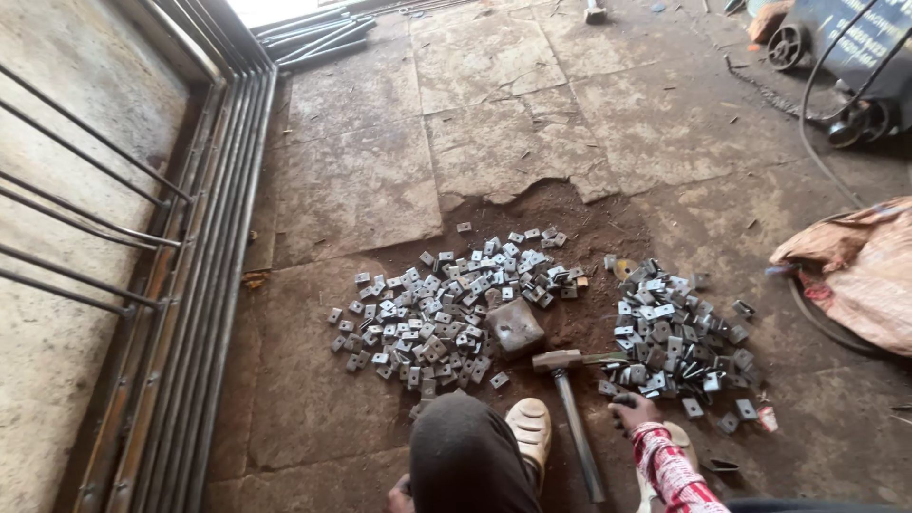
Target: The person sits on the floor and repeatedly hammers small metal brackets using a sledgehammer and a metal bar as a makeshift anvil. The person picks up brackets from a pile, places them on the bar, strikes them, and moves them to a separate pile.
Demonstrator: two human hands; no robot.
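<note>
My right hand (635,411), in a red patterned sleeve, reaches to the near edge of the right pile of small square metal pieces (676,334); its fingers are closed on one small dark piece. A hammer (570,389) lies on the floor just left of that hand, its head beside a worn metal block (515,326). A larger, spread-out pile of the same pieces (437,309) lies left of the block. My left hand (400,494) shows only partly at the bottom edge, behind my dark-trousered knee (465,456). My sandalled foot (530,427) rests between knee and hammer.
A welded metal grille frame (180,285) lies along the left on the stone-slab floor. A crumpled sack (855,271) sits at the right with a dark cable (825,142) running past it. A wheeled machine (850,47) stands top right, and steel bars (313,33) lie at the top.
</note>
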